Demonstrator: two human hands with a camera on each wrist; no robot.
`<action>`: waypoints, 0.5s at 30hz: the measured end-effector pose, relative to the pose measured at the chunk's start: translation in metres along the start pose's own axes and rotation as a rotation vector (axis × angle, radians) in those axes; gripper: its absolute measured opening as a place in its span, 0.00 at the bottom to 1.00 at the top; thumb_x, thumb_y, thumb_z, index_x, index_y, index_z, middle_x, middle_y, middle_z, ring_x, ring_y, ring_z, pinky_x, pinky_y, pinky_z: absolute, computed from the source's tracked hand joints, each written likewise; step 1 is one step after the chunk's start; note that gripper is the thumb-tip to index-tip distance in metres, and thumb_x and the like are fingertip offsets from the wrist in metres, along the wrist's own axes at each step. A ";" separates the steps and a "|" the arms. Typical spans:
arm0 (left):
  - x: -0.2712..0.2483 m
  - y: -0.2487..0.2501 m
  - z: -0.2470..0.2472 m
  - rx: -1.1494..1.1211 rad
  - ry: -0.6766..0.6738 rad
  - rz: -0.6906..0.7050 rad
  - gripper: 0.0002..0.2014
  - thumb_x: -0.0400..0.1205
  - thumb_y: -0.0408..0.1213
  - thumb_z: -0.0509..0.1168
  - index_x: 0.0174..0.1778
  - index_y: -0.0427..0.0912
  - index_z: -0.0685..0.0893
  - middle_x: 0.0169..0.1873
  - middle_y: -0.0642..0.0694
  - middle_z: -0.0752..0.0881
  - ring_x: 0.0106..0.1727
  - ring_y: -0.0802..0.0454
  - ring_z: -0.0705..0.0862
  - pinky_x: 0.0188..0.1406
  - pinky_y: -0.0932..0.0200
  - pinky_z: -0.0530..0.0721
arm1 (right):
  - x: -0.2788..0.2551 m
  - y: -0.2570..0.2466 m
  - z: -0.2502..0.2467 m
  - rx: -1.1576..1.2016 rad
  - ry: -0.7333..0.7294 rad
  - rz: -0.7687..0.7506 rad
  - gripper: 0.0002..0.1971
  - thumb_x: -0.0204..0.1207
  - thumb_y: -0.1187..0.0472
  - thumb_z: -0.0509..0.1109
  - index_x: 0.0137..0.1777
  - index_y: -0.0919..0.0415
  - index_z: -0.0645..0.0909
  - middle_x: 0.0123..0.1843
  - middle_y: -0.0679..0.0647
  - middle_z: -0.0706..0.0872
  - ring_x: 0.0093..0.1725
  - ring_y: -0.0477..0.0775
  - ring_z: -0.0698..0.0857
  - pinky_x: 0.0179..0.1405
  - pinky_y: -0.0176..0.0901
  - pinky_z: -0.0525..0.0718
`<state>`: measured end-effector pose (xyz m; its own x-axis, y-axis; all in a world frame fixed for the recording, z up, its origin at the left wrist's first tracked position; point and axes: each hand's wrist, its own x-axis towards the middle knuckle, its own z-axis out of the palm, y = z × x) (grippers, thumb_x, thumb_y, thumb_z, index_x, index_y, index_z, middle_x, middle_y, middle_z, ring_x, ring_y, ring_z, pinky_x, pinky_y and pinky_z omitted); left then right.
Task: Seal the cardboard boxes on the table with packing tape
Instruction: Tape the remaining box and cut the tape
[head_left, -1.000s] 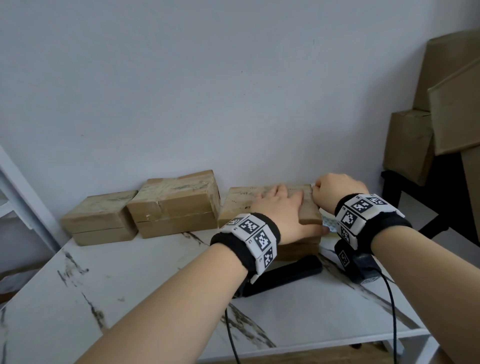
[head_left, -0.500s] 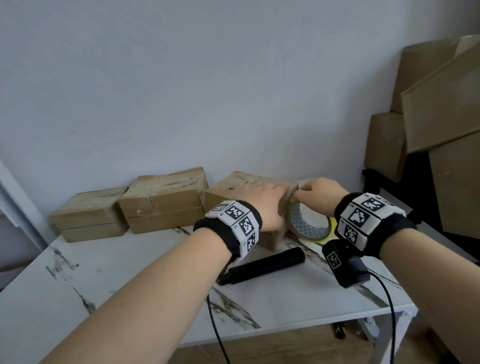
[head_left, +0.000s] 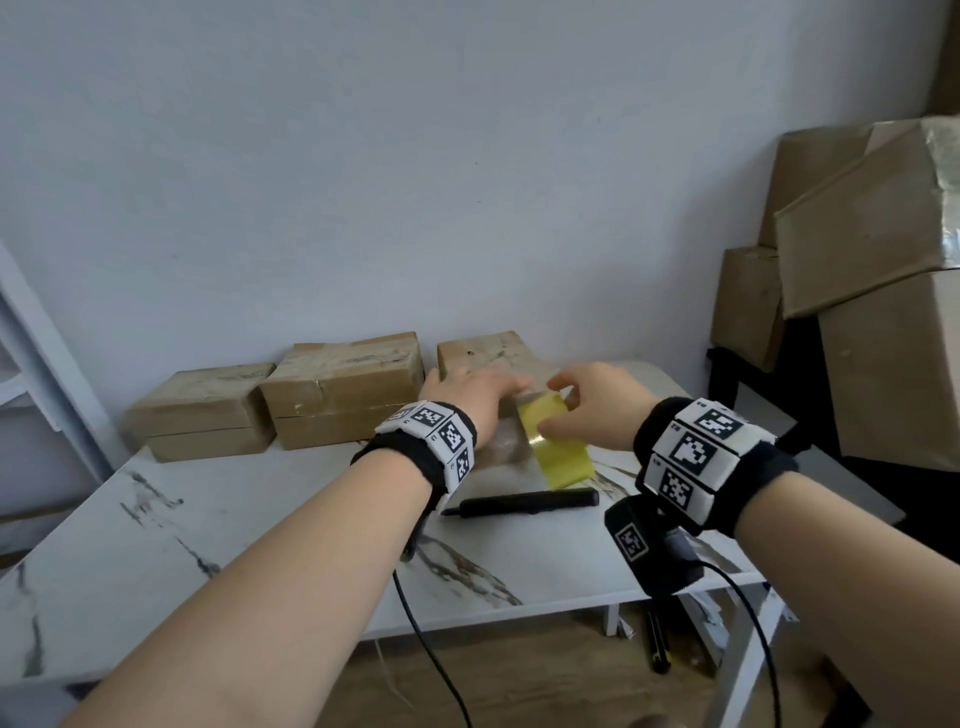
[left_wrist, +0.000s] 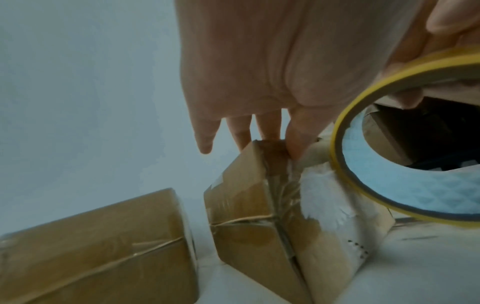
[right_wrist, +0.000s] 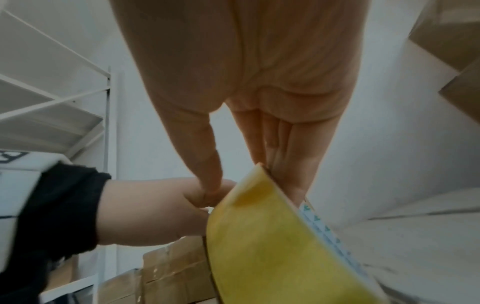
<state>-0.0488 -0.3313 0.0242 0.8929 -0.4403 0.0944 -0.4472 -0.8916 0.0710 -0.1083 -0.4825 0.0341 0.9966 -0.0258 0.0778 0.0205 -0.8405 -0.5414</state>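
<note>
Three cardboard boxes stand along the wall on the marble table. My left hand lies on the rightmost box, fingers straight. In the left wrist view its forefinger presses clear tape onto that box's top edge. My right hand grips the yellow tape roll just in front of that box, thumb outside and fingers on the far side of the roll. The roll hangs close beside the left hand's fingertips.
A black utility knife lies on the table just in front of the hands. The middle box and left box sit to the left. Large cardboard boxes are stacked at the right, a white shelf frame at the left.
My right hand has brought the tape roll from the box's right end round to its near side, turning its yellow face up. The left hand stays on the box.
</note>
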 end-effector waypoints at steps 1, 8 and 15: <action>-0.003 -0.003 -0.001 0.003 -0.008 -0.017 0.32 0.82 0.29 0.54 0.75 0.70 0.64 0.80 0.54 0.64 0.80 0.47 0.61 0.80 0.37 0.52 | -0.002 -0.002 0.003 0.060 -0.012 0.004 0.23 0.74 0.61 0.69 0.70 0.61 0.75 0.54 0.56 0.85 0.51 0.56 0.86 0.54 0.45 0.84; -0.016 -0.007 0.004 -0.038 0.039 -0.040 0.26 0.83 0.31 0.52 0.75 0.58 0.69 0.78 0.46 0.66 0.77 0.40 0.63 0.73 0.41 0.68 | -0.018 0.002 0.018 -0.256 -0.093 0.063 0.11 0.75 0.64 0.68 0.57 0.64 0.80 0.54 0.57 0.84 0.53 0.57 0.82 0.47 0.40 0.78; -0.031 0.011 0.002 -0.371 -0.006 -0.136 0.30 0.81 0.62 0.54 0.70 0.45 0.75 0.62 0.42 0.82 0.61 0.42 0.82 0.62 0.50 0.79 | -0.023 -0.001 0.043 -0.466 -0.258 0.015 0.31 0.66 0.55 0.80 0.67 0.62 0.74 0.61 0.57 0.84 0.60 0.58 0.83 0.56 0.44 0.81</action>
<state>-0.0810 -0.3276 0.0200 0.9450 -0.3228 0.0534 -0.3128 -0.8433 0.4370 -0.1279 -0.4580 -0.0033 0.9849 0.0452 -0.1669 0.0274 -0.9938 -0.1075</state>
